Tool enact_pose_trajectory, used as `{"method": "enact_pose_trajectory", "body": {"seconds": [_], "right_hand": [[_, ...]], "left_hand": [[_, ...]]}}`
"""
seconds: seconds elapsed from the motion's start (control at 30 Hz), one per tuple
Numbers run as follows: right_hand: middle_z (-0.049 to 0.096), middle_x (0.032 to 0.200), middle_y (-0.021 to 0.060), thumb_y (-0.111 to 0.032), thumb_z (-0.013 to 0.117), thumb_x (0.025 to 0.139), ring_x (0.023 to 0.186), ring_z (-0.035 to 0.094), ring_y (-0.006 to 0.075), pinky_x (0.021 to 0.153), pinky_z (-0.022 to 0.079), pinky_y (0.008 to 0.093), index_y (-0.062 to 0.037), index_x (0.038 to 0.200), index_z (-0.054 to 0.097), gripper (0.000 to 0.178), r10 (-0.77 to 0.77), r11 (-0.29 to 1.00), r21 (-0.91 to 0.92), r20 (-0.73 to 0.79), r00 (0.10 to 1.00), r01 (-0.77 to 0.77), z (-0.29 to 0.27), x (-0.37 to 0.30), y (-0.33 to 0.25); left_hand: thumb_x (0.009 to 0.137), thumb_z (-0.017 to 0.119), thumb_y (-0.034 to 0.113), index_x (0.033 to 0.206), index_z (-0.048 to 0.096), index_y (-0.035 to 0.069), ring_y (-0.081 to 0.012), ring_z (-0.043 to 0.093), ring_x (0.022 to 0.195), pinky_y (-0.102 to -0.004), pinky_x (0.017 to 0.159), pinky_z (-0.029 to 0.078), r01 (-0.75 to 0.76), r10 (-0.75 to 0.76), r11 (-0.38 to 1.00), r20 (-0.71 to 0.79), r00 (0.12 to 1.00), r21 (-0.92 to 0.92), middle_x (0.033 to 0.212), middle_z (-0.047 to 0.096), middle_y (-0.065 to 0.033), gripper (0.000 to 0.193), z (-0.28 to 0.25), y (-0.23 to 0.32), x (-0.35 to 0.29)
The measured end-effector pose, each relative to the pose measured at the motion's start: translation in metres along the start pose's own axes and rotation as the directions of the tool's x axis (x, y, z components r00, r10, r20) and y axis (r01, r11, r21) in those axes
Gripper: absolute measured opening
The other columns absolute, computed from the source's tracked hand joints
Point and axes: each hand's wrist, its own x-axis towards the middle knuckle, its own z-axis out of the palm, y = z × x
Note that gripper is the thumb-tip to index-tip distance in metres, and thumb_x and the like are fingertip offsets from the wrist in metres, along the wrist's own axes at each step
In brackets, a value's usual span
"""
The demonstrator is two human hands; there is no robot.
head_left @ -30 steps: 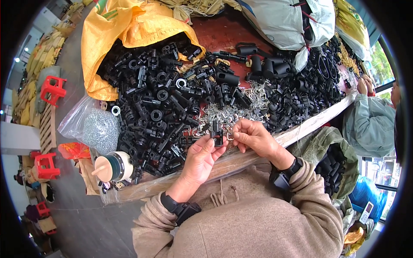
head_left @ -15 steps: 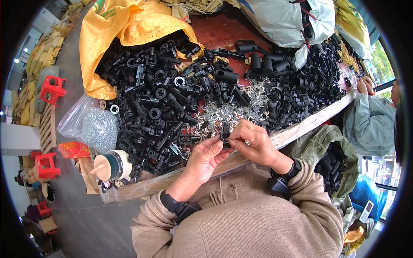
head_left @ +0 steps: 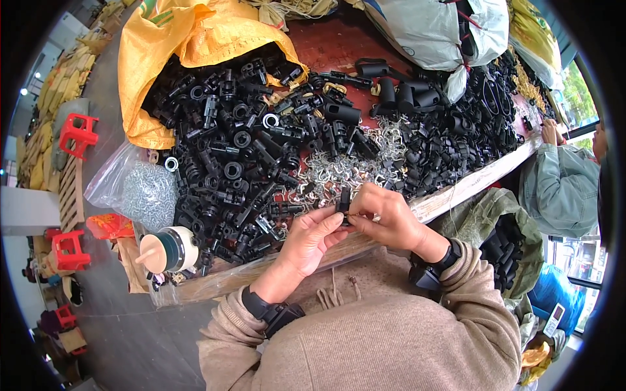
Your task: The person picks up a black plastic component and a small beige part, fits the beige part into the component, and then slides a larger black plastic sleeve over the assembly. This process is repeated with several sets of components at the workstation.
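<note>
Close together at the table's near edge, both my hands are on one small black plastic part (head_left: 344, 201). My left hand (head_left: 314, 236) pinches it between thumb and fingers from the left. From the right, the fingertips of my right hand (head_left: 386, 216) are closed against it; whether they also hold a smaller piece is hidden. Just beyond my fingers lies a heap of small bent silvery metal clips (head_left: 336, 171). To the left of the clips spreads a big pile of black plastic fittings (head_left: 238, 146), and to the right a pile of smaller black pieces (head_left: 433, 163).
An orange woven sack (head_left: 140, 98) spills fittings at the back left. A bag of screws (head_left: 149, 189) and a cream-and-green jug (head_left: 168, 251) stand at the left corner. White sacks (head_left: 424, 32) line the back. At far right sits another person (head_left: 561, 186). A green sack (head_left: 531, 247) stands right of me.
The black part between my fingers has turned more upright and shows higher above them. My right hand has shifted slightly; the left keeps its pinch.
</note>
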Motion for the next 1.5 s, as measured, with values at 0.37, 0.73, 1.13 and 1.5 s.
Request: {"method": "enact_pose_trajectory", "body": {"seconds": [0.37, 0.73, 1.13, 1.5], "right_hand": [[0.049, 0.063, 0.0029, -0.009, 0.062, 0.068, 0.055, 0.047, 0.0106, 0.05, 0.038, 0.0251, -0.0033, 0.077, 0.05, 0.016, 0.27, 0.92, 0.249, 0.156, 0.95, -0.303, -0.033, 0.05, 0.044], [0.052, 0.076, 0.0163, -0.007, 0.047, 0.068, 0.074, 0.051, 0.0348, 0.063, 0.041, 0.0419, -0.0031, 0.079, 0.048, 0.011, 0.202, 0.849, -0.485, -0.073, 0.977, -0.212, -0.03, 0.117, 0.145], [0.049, 0.068, 0.0058, -0.006, 0.055, 0.07, 0.061, 0.049, 0.0168, 0.056, 0.04, 0.0269, -0.0025, 0.082, 0.05, 0.014, 0.332, 0.942, 0.01, -0.178, 0.926, -0.336, -0.046, 0.049, 0.07], [0.052, 0.075, -0.0003, -0.01, 0.054, 0.078, 0.069, 0.047, 0.0062, 0.062, 0.039, 0.0204, -0.0015, 0.083, 0.051, 0.011, 0.442, 0.62, 0.704, 0.052, 0.896, -0.347, -0.002, 0.017, 0.025]], "left_hand": [[0.077, 0.053, 0.006, 0.1, 0.052, -0.002, -0.017, 0.057, 0.081, -0.0229, 0.071, 0.048, -0.003, 0.001, 0.999, 0.043, 0.999, 0.034, 0.092, 0.058, -0.0091, 0.024, -0.005, 0.001, -0.004], [0.077, 0.054, 0.005, 0.098, 0.052, -0.001, -0.0146, 0.056, 0.083, -0.0227, 0.072, 0.045, -0.007, 0.006, 1.0, 0.061, 0.998, 0.017, 0.091, 0.057, -0.0075, 0.022, -0.007, -0.007, -0.002], [0.078, 0.052, 0.004, 0.098, 0.052, 0.001, -0.0164, 0.056, 0.084, -0.0229, 0.073, 0.046, -0.128, 0.132, 0.988, 0.046, 0.99, -0.087, 0.094, 0.057, -0.009, 0.02, -0.003, -0.008, -0.005], [0.078, 0.052, 0.007, 0.099, 0.052, 0.003, -0.0206, 0.055, 0.089, -0.0246, 0.074, 0.046, -0.214, 0.215, 0.973, -0.001, 0.977, -0.091, 0.096, 0.056, -0.011, 0.021, 0.008, 0.011, -0.006]]}}
